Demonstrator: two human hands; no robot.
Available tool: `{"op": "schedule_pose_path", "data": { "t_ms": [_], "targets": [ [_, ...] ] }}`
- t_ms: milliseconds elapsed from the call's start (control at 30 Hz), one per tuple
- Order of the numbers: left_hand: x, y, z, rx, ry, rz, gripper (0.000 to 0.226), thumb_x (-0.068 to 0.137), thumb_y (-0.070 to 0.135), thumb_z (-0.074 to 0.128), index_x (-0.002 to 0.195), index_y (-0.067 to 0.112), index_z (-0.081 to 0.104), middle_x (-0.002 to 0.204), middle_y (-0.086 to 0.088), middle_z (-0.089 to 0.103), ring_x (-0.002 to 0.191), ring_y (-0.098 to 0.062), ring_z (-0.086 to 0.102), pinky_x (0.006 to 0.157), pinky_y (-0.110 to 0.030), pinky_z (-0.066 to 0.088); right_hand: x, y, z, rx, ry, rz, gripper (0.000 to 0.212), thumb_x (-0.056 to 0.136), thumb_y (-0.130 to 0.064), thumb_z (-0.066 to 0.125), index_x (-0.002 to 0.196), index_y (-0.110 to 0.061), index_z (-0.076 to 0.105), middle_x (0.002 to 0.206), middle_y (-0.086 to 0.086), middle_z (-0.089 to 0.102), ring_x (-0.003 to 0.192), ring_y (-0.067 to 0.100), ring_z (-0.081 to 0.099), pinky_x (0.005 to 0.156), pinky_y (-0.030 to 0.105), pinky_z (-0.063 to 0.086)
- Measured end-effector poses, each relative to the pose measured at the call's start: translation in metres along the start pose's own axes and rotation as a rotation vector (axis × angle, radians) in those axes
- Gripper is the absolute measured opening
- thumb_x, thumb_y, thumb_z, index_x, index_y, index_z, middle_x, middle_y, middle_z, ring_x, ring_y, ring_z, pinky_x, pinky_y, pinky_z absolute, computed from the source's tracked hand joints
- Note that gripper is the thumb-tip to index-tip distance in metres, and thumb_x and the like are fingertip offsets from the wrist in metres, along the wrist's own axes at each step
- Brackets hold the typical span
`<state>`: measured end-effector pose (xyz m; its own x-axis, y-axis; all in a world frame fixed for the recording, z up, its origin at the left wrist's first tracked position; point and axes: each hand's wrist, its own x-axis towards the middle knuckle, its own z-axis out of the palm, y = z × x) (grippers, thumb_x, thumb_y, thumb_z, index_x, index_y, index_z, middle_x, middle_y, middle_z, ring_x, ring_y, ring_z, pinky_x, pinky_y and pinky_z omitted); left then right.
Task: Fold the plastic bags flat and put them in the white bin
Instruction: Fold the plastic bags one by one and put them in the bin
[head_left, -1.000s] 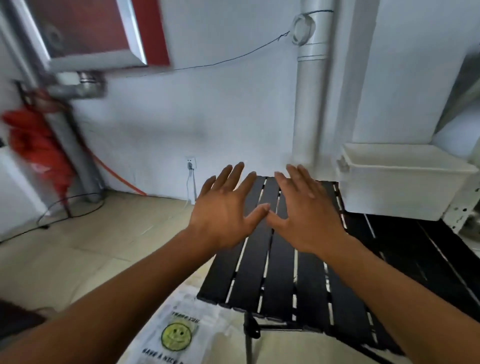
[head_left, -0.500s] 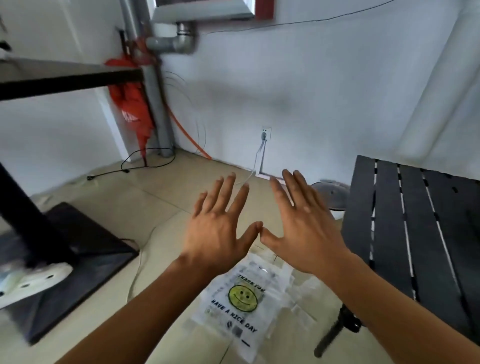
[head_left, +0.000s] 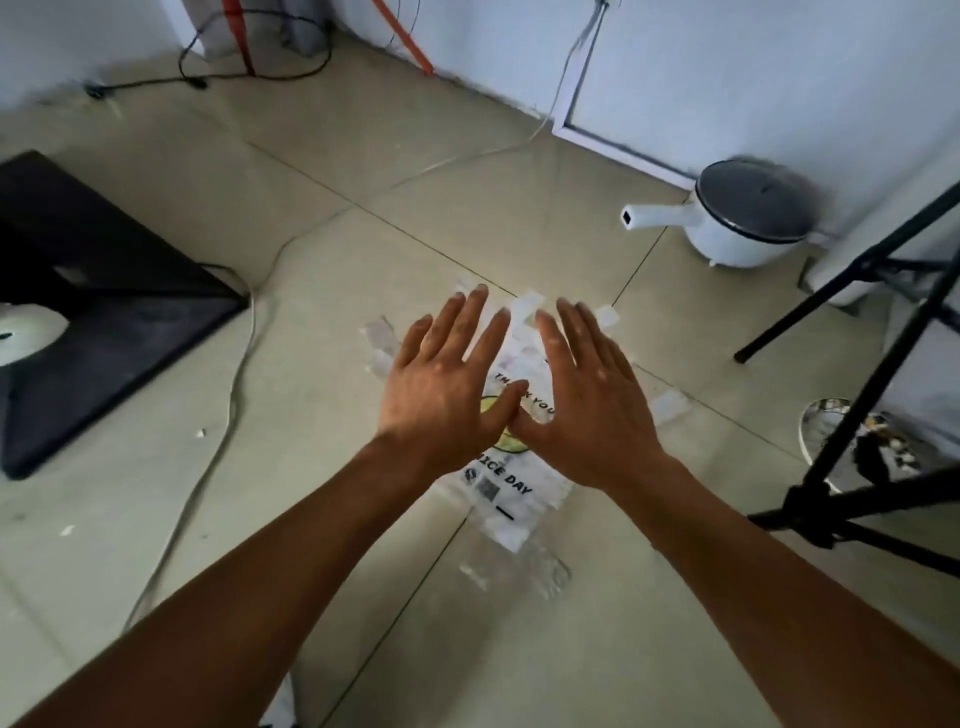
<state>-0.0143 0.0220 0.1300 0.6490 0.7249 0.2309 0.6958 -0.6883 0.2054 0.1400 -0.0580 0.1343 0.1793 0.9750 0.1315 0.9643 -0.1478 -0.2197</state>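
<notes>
At far left, floor edge: black slab lies flat on the tiles, one corner pointing toward the centre; a white rounded object rests on it at the frame border.
Cable: grey cable curves past the slab's corner and runs down the floor; open tiles lie between it and the bags.
Left hand: left hand palm down, fingers straight and spread, nothing held.
Plastic bags: plastic bags lie in a loose clear pile on the floor at centre, smiley print up, partly hidden under both hands.
Right hand: right hand likewise flat and spread, empty; thumb tip meets the left thumb. Contact with the bags cannot be told.
Pot: white pot by the wall, dark lid on, contents hidden.
Right edge: black frame legs cross over a metal bowl; contents possibly scraps, blurred.
</notes>
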Motion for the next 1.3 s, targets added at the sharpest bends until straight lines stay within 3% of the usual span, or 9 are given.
{"op": "schedule_pose_path", "data": {
  "t_ms": [233, 433, 600, 700, 900, 967, 1067, 1167, 1300],
  "targets": [
    [-0.031, -0.01, 0.106, -0.063, -0.149, -0.017, 0.07, 0.096, 0.058, 0.04, 0.155, 0.02, 0.027, 0.165, -0.003, 0.015, 0.151, -0.021, 0.019, 0.119, -0.038, 0.019, -0.026, 0.036, 0.097, 0.071, -0.119, 0.044, 0.092, 0.08, -0.066, 0.049, 0.154, -0.017, 0.023, 0.164, 0.009, 0.02, 0.152, 0.023, 0.013, 0.12, 0.041, 0.021],
    [-0.075, -0.012, 0.187, -0.065, -0.631, 0.029, 0.084, 0.09, 0.054, 0.057, 0.156, 0.021, 0.017, 0.166, -0.002, 0.01, 0.15, -0.02, 0.02, 0.117, -0.036, 0.026, -0.08, 0.053, 0.184, -0.009, -0.625, -0.105, 0.073, 0.069, -0.043, 0.07, 0.134, -0.02, 0.048, 0.149, 0.006, 0.045, 0.139, 0.023, 0.04, 0.108, 0.036, 0.037],
    [-0.103, -0.011, 0.211, -0.065, -0.589, 0.067, 0.081, 0.087, 0.058, 0.059, 0.153, 0.023, 0.029, 0.165, -0.001, 0.015, 0.152, -0.02, 0.012, 0.121, -0.04, 0.017, -0.098, 0.053, 0.206, 0.019, -0.453, -0.106, 0.038, 0.073, -0.033, 0.074, 0.11, -0.024, 0.071, 0.135, 0.01, 0.062, 0.126, 0.026, 0.057, 0.096, 0.039, 0.05],
    [-0.103, -0.012, 0.208, -0.114, -0.522, 0.077, 0.066, 0.087, 0.051, 0.064, 0.144, 0.021, 0.048, 0.158, -0.005, 0.035, 0.147, -0.024, 0.031, 0.117, -0.042, 0.028, -0.097, 0.055, 0.204, 0.096, -0.313, -0.149, 0.016, 0.084, -0.03, 0.062, 0.091, -0.024, 0.075, 0.118, 0.004, 0.071, 0.114, 0.024, 0.065, 0.09, 0.037, 0.052],
    [-0.088, -0.015, 0.186, -0.297, -0.055, -0.013, 0.015, 0.09, 0.029, 0.065, 0.093, 0.018, 0.074, 0.108, 0.001, 0.072, 0.088, -0.024, 0.071, 0.067, -0.035, 0.059, -0.069, 0.045, 0.165, 0.235, 0.036, -0.084, 0.016, 0.095, -0.023, 0.056, 0.097, -0.013, 0.069, 0.116, 0.006, 0.068, 0.12, 0.026, 0.056, 0.094, 0.041, 0.049],
    [-0.072, -0.009, 0.163, -0.365, 0.156, -0.113, 0.012, 0.091, 0.023, 0.064, 0.089, 0.015, 0.073, 0.097, 0.003, 0.073, 0.076, -0.02, 0.071, 0.055, -0.032, 0.056, -0.061, 0.033, 0.139, 0.312, 0.161, 0.091, 0.033, 0.091, -0.03, 0.062, 0.116, -0.009, 0.061, 0.13, 0.011, 0.058, 0.127, 0.026, 0.048, 0.103, 0.037, 0.043],
    [-0.052, 0.003, 0.121, -0.408, 0.406, -0.197, 0.009, 0.089, 0.016, 0.065, 0.084, 0.01, 0.07, 0.087, 0.001, 0.071, 0.069, -0.019, 0.067, 0.052, -0.032, 0.054, -0.047, 0.011, 0.087, 0.727, 0.148, 0.669, 0.063, 0.088, -0.047, 0.065, 0.137, -0.016, 0.042, 0.141, 0.007, 0.045, 0.123, 0.018, 0.045, 0.098, 0.031, 0.046],
    [-0.039, 0.026, 0.077, -0.439, 0.461, -0.019, 0.014, 0.089, 0.014, 0.064, 0.077, 0.006, 0.065, 0.086, -0.003, 0.07, 0.068, -0.021, 0.064, 0.053, -0.031, 0.052, -0.017, 0.01, 0.032, 1.473, -0.101, 1.214, 0.054, 0.081, -0.058, 0.069, 0.116, -0.02, 0.055, 0.125, 0.012, 0.058, 0.111, 0.026, 0.058, 0.091, 0.037, 0.051],
    [-0.038, 0.071, 0.019, -0.459, 0.353, 0.396, 0.017, 0.089, 0.02, 0.063, 0.08, 0.007, 0.07, 0.102, -0.009, 0.071, 0.081, -0.025, 0.067, 0.065, -0.034, 0.053, 0.007, 0.002, -0.037, 1.44, -0.148, 1.212, 0.041, 0.069, -0.03, 0.072, 0.101, -0.008, 0.062, 0.092, 0.014, 0.065, 0.077, 0.03, 0.066, 0.064, 0.034, 0.054]
  ]
}}
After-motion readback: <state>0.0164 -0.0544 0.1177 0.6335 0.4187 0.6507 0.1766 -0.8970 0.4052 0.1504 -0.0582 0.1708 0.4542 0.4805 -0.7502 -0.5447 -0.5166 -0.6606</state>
